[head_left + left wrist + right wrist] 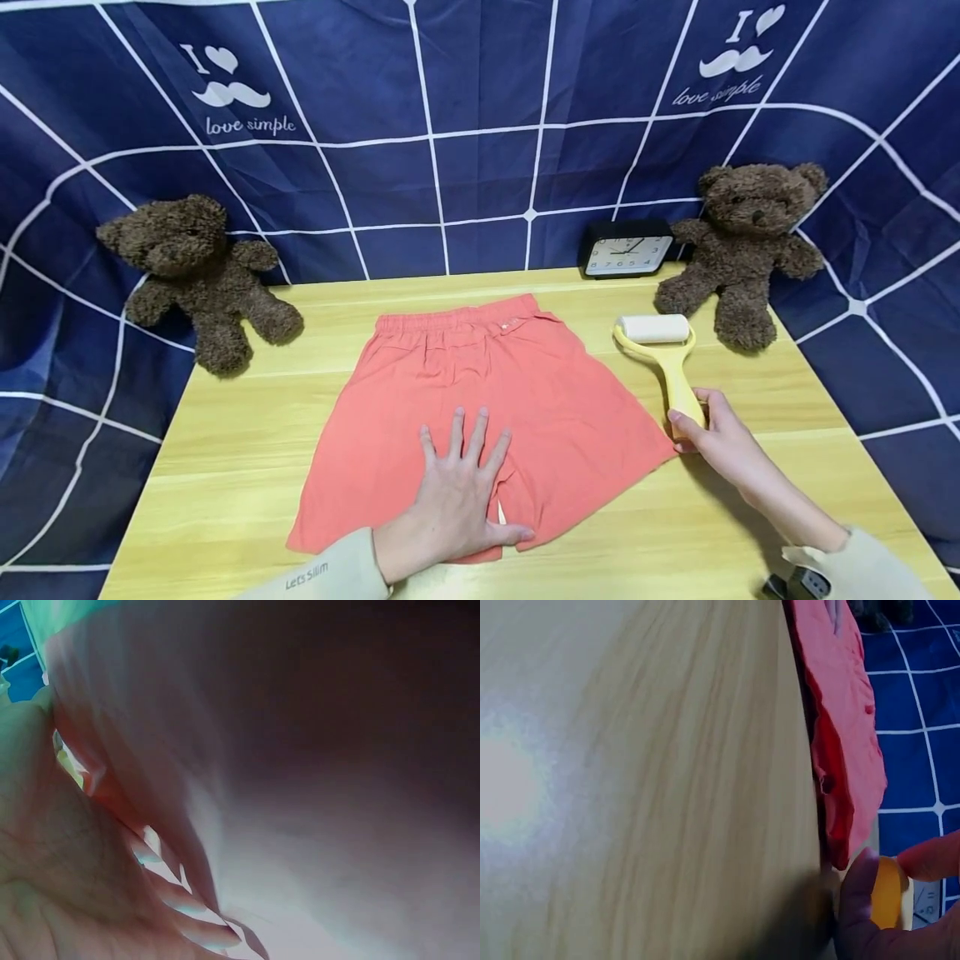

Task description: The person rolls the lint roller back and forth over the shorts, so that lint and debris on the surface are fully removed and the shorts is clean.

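Observation:
Coral-red shorts with a gathered waistband lie spread on the wooden table, waistband at the far side. My left hand rests palm down on them near the crotch, fingers straight and spread, thumb reaching across the gap between the legs. To the right of the shorts, my right hand grips the yellow handle of a lint roller; its white roll points away from me. In the right wrist view, thumb and fingers pinch the handle's end, close to the hem. The left wrist view is mostly dark and blurred.
A brown teddy bear sits at the back left, another bear at the back right. Beside the right bear stands a black clock. Blue cloth with white lines rises behind and around the table.

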Tool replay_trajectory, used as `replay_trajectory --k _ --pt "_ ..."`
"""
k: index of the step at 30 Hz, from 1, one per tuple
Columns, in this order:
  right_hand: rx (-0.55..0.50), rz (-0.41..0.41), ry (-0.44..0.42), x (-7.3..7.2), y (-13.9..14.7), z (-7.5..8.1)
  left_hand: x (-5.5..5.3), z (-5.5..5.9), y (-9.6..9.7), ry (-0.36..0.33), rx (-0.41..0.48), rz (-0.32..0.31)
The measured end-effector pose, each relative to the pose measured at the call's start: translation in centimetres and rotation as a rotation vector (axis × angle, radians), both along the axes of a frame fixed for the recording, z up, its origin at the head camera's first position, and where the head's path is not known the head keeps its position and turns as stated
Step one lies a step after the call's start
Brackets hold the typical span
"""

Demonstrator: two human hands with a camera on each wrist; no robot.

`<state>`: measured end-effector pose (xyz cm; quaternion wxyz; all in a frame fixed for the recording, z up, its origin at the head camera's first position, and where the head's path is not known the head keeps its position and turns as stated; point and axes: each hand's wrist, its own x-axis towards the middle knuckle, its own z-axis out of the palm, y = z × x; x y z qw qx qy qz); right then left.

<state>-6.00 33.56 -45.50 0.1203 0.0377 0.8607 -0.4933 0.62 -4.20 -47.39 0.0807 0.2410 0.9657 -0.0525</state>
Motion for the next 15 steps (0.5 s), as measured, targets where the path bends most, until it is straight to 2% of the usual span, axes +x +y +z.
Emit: replay_trajectory --k 3,9,12,15 --pt "0.073 0.033 0.008 -0.1 0.0 0.2 -0.2 -0.2 0.0 0.001 -0.001 0.002" --pt "0.348 0.096 0.109 -0.1 0.7 0.7 0.0 -0.4 -0.4 0.054 0.046 -0.008" --pt "0.403 0.093 0.168 -0.1 1.4 0.8 0.1 0.1 -1.1 0.062 0.150 0.015" --pt "0.416 0.077 0.291 -0.1 2.7 0.9 -0.1 1.0 -3.2 0.066 0.345 0.056"
